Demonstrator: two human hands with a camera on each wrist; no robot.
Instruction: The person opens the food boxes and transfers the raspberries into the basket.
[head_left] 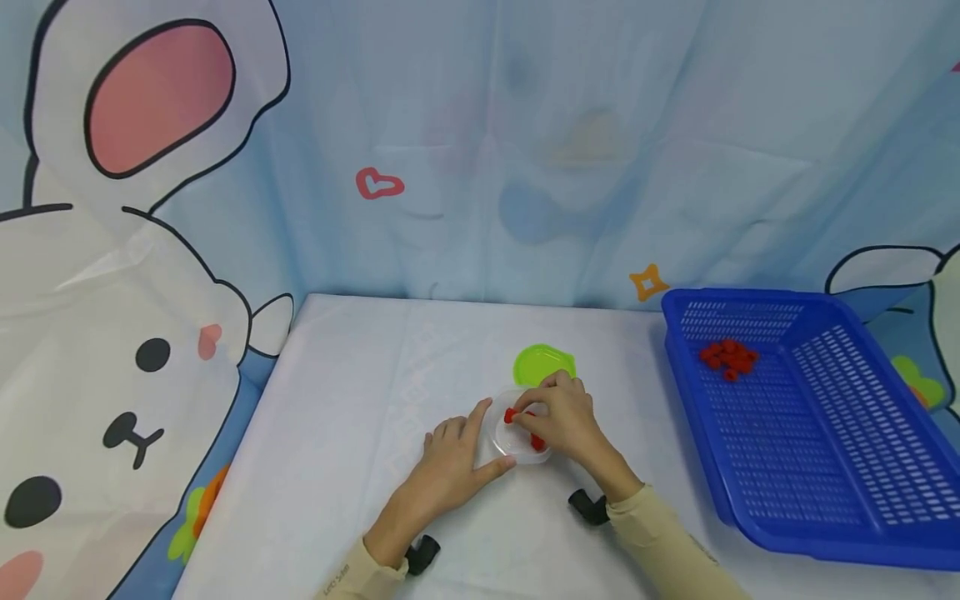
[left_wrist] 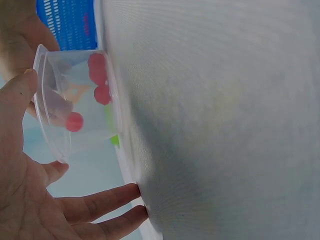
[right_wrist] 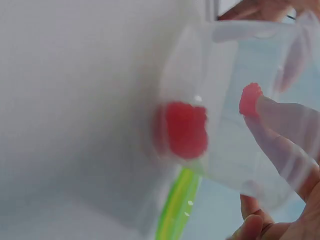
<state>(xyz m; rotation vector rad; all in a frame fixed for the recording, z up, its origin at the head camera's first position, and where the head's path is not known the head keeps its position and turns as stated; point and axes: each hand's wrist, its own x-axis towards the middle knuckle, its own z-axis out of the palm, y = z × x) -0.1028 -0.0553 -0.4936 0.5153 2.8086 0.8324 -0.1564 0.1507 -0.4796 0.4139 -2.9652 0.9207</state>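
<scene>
A clear plastic cup [head_left: 501, 448] stands on the white table, with several small red ridged pieces [left_wrist: 98, 69] lying in its bottom. My left hand [head_left: 447, 468] holds the cup's rim from the left between thumb and index finger. The other left fingers [left_wrist: 102, 202] are spread, their tips at the cloth. From the right, my right hand [head_left: 564, 419] reaches into the cup. Its thumb and index finger pinch one red ridged piece [right_wrist: 250, 99], raised above the others inside the cup wall. A bright green lid [head_left: 542, 364] lies just behind the cup.
A large blue perforated basket [head_left: 806, 500] stands on the right side of the table. In its back left corner lies a pile of red pieces [head_left: 729, 357]. A printed curtain [head_left: 465, 233] hangs behind the table. Black wrist mounts [head_left: 588, 507] sit under both forearms.
</scene>
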